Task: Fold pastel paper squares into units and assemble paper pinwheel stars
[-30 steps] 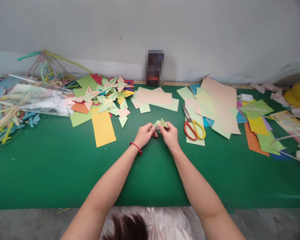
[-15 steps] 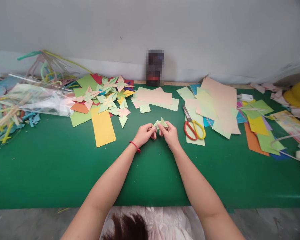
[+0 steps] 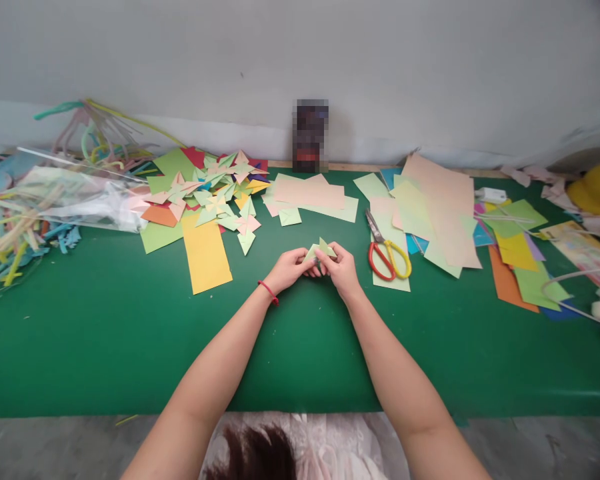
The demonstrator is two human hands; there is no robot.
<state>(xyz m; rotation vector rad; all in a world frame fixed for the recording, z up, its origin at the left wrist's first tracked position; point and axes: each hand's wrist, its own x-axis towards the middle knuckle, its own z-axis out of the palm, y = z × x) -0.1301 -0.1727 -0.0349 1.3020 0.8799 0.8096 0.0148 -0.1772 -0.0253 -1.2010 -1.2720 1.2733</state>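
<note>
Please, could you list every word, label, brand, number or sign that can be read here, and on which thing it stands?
No text can be read in this view.
Colourful packet at the right: it seems printed, but is too blurred to read.
Dark upright object by the wall: pixelated, nothing legible.
Held folded green paper: no writing visible.

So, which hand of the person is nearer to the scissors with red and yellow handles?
The right hand. It is just left of the red-and-yellow-handled scissors, apart from them; the left hand is farther to the left, beyond the right hand.
</note>
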